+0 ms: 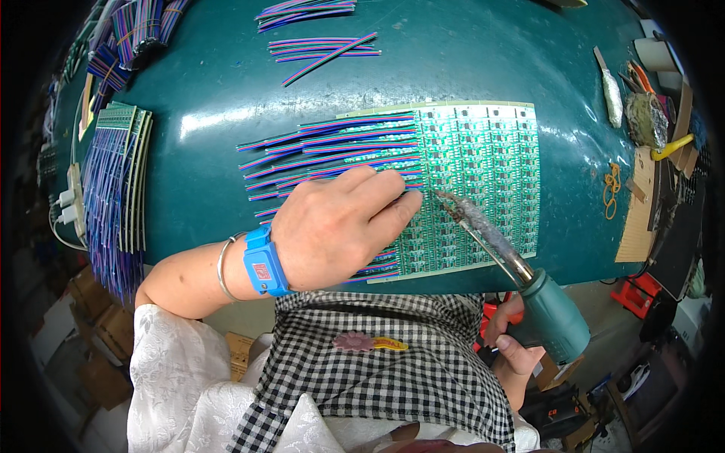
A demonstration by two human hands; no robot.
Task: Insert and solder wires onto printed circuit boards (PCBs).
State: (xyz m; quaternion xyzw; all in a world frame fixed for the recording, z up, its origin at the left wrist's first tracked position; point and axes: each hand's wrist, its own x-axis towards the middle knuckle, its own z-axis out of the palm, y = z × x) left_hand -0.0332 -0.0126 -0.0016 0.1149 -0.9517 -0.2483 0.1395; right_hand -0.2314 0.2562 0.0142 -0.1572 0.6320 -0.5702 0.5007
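A panel of small green circuit boards (pixel 479 189) lies on the table before me. Striped ribbon cables (pixel 325 153) run leftward from its middle columns, in rows. Over the lower rows, my left hand (pixel 340 215) is closed, thumb and forefinger pinching at a ribbon cable's end; the hand hides most of that cable. On this wrist sit a blue strap and a metal bangle. My right hand (pixel 513 343) grips a soldering iron (pixel 555 317) with a thick green handle. Its dark, crusted tip points at the panel, just right of my left fingertips.
Loose ribbon cables (pixel 325 51) lie at the far side. Stacked panels with cables (pixel 117 189) are on the left, beside a white power strip (pixel 72 200). Cable bundles (pixel 140 30) fill the far left. Rubber bands (pixel 611 189), cardboard (pixel 636 226) and tools (pixel 642 79) line the right edge.
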